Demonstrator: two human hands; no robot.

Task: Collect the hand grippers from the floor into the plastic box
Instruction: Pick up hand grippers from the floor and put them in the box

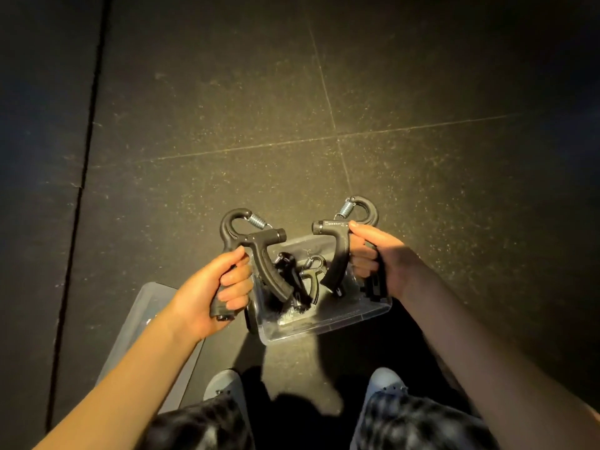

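Left hand (207, 290) clenched round hand gripper (259, 242), right hand (383, 261) clutching second hand gripper (341, 254). Both block plastic box (324, 329) below; grippers inside (293, 282) just dark tangle, can't count em.

A clear lid (152, 298) lies on dark speckled floor tiles (422, 92).

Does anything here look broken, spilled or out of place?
Nothing stands out. The left hand grips one hand gripper, the right hand another gripper, both intact, above the plastic box; others lie jumbled inside, lid flat beside it.
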